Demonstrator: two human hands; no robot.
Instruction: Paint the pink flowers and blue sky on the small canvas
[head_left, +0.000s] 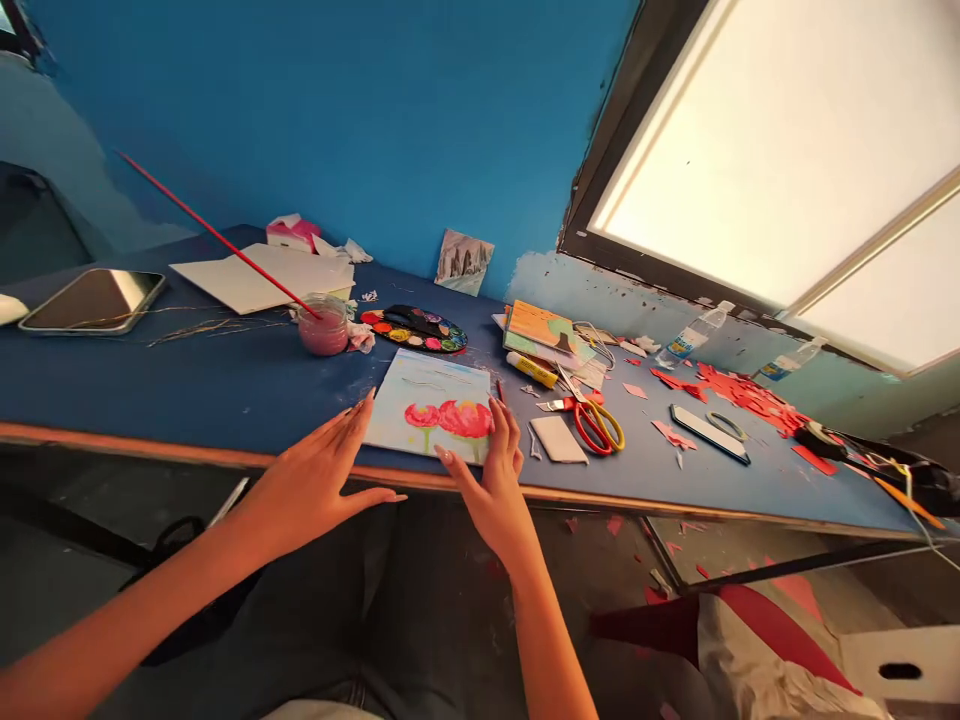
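Observation:
A small painting (431,400) with red flowers and green stems on a pale blue ground lies flat at the table's front edge. My left hand (322,480) is at its left edge, thumb and fingers apart, holding nothing. At the right edge of the painting, my right hand (491,470) has its thumb spread over the lower part and its fingers along the side; it looks open. Behind the painting sits a paint palette (416,330) with several colours. A glass jar (324,326) of reddish water holds a long red brush (217,235).
Scissors (596,425), a white block (559,440), a yellow tube (532,369) and stacked pictures (544,333) lie right. Beyond are red scraps (750,398) and a bottle (694,337). Leftward are white sheets (262,277) and a tablet (94,300).

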